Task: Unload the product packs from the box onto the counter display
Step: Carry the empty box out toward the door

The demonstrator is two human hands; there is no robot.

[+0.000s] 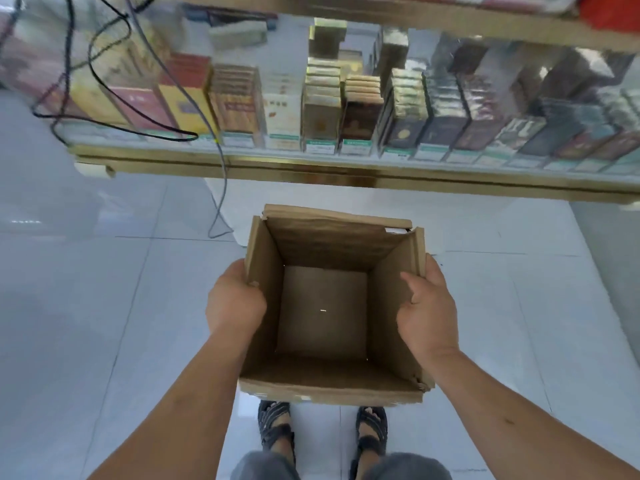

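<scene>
An open brown cardboard box is held above the floor in front of me, and its inside shows only bare cardboard. My left hand grips the box's left wall, fingers curled over the rim. My right hand grips the right wall, thumb inside the box. Beyond the box stands the counter display, a glass case with a gold-coloured frame. Rows of product packs in red, yellow, gold and dark colours fill its shelf.
Black and grey cables hang across the left part of the display and trail down to the floor. White floor tiles surround me. My feet in dark sandals stand just under the box.
</scene>
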